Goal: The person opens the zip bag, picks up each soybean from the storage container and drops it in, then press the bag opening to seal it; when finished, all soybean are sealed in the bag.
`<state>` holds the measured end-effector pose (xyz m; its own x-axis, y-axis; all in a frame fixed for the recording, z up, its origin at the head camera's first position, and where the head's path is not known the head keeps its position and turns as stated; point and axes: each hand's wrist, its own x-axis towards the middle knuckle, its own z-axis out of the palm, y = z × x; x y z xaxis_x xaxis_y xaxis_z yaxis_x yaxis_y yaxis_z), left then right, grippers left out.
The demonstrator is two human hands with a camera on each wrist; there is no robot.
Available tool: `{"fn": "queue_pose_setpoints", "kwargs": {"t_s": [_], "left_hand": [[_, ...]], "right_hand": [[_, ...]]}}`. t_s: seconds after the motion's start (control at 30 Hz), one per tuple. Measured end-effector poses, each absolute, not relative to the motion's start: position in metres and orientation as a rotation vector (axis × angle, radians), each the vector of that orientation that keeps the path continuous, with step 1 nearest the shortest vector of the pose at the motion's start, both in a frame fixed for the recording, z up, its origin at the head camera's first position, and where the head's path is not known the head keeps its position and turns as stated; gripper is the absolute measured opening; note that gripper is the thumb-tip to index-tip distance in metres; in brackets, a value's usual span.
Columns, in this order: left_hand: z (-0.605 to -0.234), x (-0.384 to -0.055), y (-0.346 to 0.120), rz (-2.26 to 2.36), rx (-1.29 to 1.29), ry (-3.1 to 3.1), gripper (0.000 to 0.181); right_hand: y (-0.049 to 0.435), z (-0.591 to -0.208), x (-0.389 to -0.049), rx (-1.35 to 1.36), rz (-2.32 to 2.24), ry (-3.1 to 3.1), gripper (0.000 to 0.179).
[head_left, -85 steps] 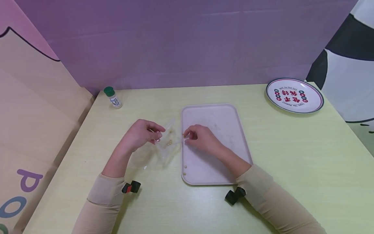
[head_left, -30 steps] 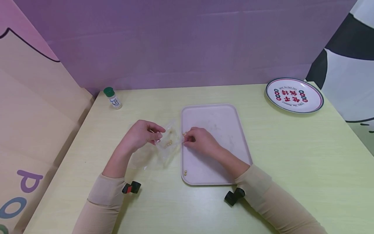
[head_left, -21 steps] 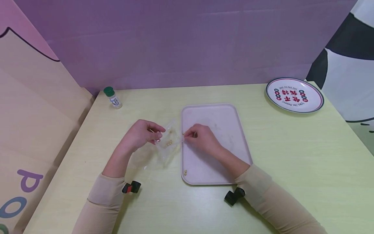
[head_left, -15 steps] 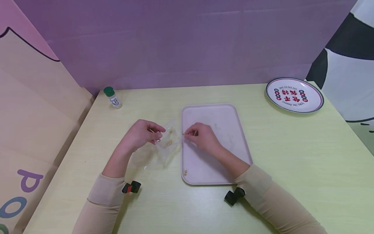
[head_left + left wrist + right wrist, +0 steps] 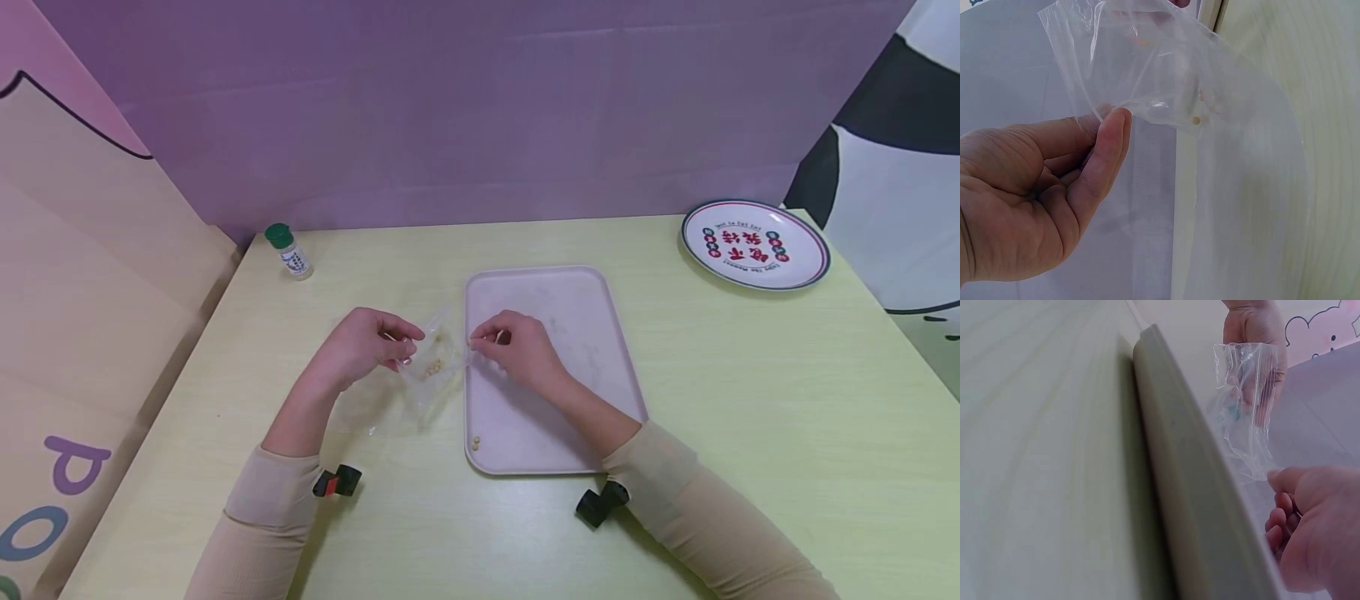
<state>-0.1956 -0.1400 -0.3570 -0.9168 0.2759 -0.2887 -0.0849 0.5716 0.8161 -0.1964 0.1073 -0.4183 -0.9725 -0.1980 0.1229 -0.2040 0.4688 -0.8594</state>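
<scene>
In the head view my left hand (image 5: 377,340) pinches a clear plastic zip bag (image 5: 431,392) between thumb and fingers, left of the tray. Small round yellow beans (image 5: 433,367) lie inside it; one bean (image 5: 1195,120) also shows through the plastic in the left wrist view. My right hand (image 5: 517,346) is over the left edge of the pale pink tray (image 5: 555,287). Its thumb and forefinger meet at the bag's right edge and appear to pinch it; a tiny yellowish spot shows at the fingertips. Loose beans (image 5: 476,443) sit in the tray's near left corner.
A small jar with a green lid (image 5: 289,252) stands at the table's back left. At the back right lies a white oval plate (image 5: 757,268) with red lettering. A purple panel (image 5: 480,117) rises behind the table.
My right thumb and forefinger, apart 2.8 s ago, have come together and shifted slightly away from me. The loose beans in the tray corner lie closer together. My left hand has hardly moved.
</scene>
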Motion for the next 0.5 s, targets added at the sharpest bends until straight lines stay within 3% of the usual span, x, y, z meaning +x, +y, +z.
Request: {"fn": "queue_pose_setpoints", "kwargs": {"t_s": [0.5], "left_hand": [[-0.3572, -0.1964, -0.1392, 1.309, 0.153, 2.412, 0.025]], "right_hand": [[0.1053, -0.4144, -0.1944, 0.395, 1.735, -2.618, 0.011]]}}
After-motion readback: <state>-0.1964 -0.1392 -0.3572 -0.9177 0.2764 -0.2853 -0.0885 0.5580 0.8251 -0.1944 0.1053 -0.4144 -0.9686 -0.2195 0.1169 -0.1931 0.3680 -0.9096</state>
